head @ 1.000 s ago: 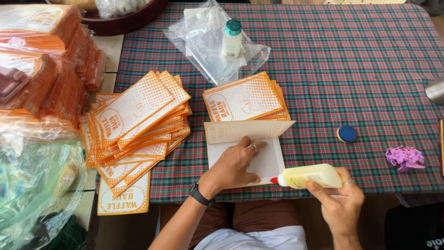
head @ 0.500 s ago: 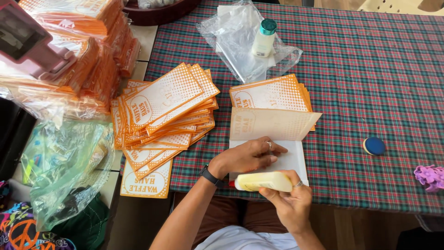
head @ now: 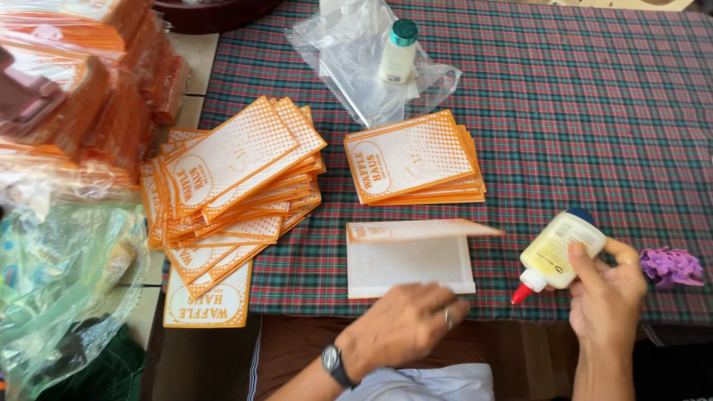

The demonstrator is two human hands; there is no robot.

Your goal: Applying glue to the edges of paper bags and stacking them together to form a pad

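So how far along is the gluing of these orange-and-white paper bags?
Done, it seems: a neat stack of orange-and-white paper bags. In hand: the right hand holds a red-tipped glue bottle; the left hand is at an open-flapped bag. Left: a fanned pile of flat bags.

The left hand (head: 405, 327) lies palm-down, fingers (head: 445, 312) loosely curled, while the right hand (head: 605, 301) is raised, fingers gripping.

White paper bag (head: 410, 261), top flap folded (partly raised), flat at the desk's near edge; glue bottle (head: 555, 252), red-tipped, tilted nozzle-down, held above that edge.
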